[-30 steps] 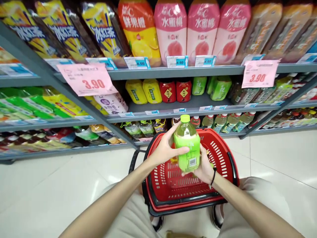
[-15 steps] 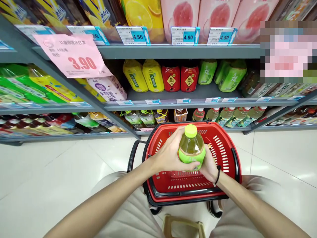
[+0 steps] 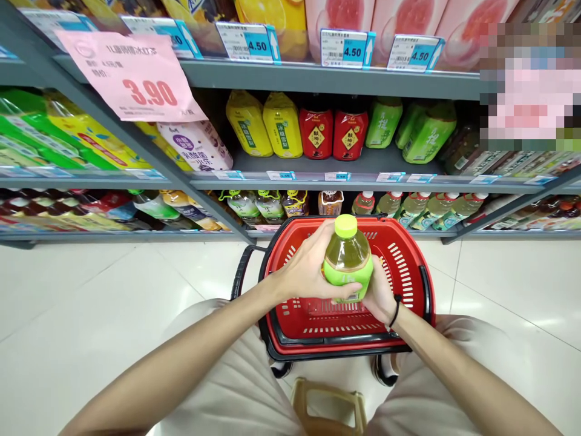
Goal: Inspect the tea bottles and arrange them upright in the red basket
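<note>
A drink bottle (image 3: 348, 257) with a lime-green cap and green label is held upright, tilted slightly, above the red shopping basket (image 3: 313, 348). My left hand (image 3: 306, 266) wraps round its left side, thumb across the front of the label. On the lower right side my right hand (image 3: 380, 292) grips the same bottle; most of its fingers are hidden behind it. A black band circles my right wrist. The basket stands on the floor between my legs, its black handle (image 3: 240, 272) out at the left. The bottle and hands hide much of its inside.
Shelving rises ahead, with yellow bottles (image 3: 249, 124), red bottles (image 3: 316, 134) and green bottles (image 3: 429, 134) on the middle shelf. Smaller bottles (image 3: 388, 206) line the bottom one. A pink price sign (image 3: 131, 75) hangs at left. A tan stool (image 3: 329, 406) is below me.
My view has shifted slightly, so the shelves, basket and hands sit a little higher in the picture. Both hands keep hold of the bottle.
</note>
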Demonstrator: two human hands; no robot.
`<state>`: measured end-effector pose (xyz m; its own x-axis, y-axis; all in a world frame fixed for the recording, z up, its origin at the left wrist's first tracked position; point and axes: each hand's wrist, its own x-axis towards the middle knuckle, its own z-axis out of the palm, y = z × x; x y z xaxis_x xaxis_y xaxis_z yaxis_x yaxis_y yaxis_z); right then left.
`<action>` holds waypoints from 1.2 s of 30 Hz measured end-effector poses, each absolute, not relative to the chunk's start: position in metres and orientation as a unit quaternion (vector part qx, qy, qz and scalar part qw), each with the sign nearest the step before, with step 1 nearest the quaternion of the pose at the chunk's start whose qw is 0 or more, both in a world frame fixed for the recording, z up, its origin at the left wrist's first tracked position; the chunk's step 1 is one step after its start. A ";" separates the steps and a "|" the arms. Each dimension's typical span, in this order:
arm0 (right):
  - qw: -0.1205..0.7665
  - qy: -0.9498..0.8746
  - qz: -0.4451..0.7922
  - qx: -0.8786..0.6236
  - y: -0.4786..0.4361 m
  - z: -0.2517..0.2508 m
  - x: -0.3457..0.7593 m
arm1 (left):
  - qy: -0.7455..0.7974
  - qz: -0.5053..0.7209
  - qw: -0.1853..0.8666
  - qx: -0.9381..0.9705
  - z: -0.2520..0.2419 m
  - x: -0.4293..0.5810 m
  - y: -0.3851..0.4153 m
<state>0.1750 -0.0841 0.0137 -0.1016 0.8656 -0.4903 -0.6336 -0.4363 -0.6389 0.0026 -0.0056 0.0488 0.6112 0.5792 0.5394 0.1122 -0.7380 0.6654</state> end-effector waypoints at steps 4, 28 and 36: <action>0.496 -0.129 0.740 -0.435 -0.085 0.016 0.176 | 0.209 0.394 0.291 0.846 0.049 0.002 -0.003; 0.475 -0.115 0.756 -0.435 -0.087 0.016 0.178 | 0.215 0.390 0.305 0.842 0.050 0.004 -0.003; 0.476 -0.137 0.754 -0.432 -0.089 0.015 0.179 | 0.230 0.371 0.313 0.843 0.050 0.004 -0.003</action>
<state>0.1789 -0.0887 0.0153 -0.1741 0.8360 -0.5204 -0.5987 -0.5094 -0.6181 0.0038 -0.0035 0.0495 0.6195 0.6201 0.4814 0.1552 -0.6978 0.6992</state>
